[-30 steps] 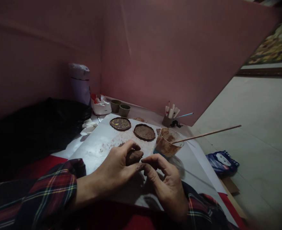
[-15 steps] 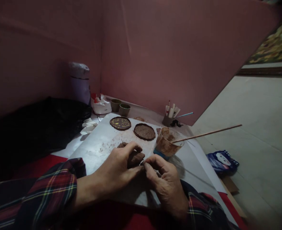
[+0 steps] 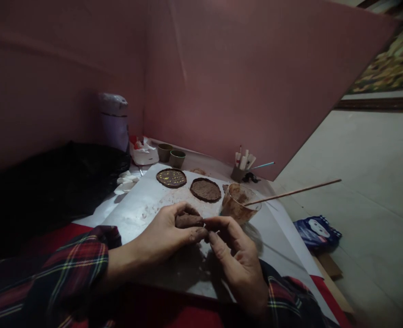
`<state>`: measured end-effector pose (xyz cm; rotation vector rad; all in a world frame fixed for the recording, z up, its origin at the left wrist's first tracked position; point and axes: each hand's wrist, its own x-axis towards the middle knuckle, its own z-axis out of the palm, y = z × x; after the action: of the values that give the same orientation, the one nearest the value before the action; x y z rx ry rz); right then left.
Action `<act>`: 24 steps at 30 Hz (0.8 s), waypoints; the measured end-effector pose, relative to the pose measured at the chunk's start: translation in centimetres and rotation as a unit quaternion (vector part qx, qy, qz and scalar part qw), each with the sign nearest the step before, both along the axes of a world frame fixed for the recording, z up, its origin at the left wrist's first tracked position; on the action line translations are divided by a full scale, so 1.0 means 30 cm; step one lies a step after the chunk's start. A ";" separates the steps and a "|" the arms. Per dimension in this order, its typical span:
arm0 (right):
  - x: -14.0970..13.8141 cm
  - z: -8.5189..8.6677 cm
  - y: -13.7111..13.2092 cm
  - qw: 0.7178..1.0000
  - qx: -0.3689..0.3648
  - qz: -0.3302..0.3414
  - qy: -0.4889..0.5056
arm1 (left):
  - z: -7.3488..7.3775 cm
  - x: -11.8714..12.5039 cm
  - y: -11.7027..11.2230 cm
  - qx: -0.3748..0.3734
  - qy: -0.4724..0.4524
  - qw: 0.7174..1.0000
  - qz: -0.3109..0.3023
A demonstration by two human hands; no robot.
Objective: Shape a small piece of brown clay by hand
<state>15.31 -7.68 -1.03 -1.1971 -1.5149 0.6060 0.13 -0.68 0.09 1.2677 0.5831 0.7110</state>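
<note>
A lump of brown clay (image 3: 188, 221) is gripped between the thumb and fingers of my left hand (image 3: 169, 230), above the near part of the white board (image 3: 133, 218). My right hand (image 3: 237, 255) meets it from the right, thumb and forefinger pinched together at the lump's right end beside my left thumb. Whatever lies between those right fingertips is too small to make out. Beyond my hands lie two flat round clay discs with raised rims: a plain brown one (image 3: 205, 190) and one dotted with yellow (image 3: 171, 178).
Right of my hands stands a clay-smeared clear cup (image 3: 240, 207) with a long stick (image 3: 293, 192) jutting rightward. Two small cups (image 3: 177, 159), a cup of pens (image 3: 242, 168) and a lilac canister (image 3: 114, 120) line the back. A black bag (image 3: 54, 182) lies left.
My left hand has turned a little and the clay lump has shifted slightly left, with its end now closer to my right fingertips. My right forefinger has straightened over its end.
</note>
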 end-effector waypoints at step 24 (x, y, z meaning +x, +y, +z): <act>-0.001 0.013 -0.002 0.997 -0.067 -0.011 0.027 | 0.025 -0.014 -0.005 -0.073 -0.004 0.997 -0.036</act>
<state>15.27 -7.75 -0.63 -1.2867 -1.4322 0.7297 -0.29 -0.83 0.83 1.1447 0.5696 0.6030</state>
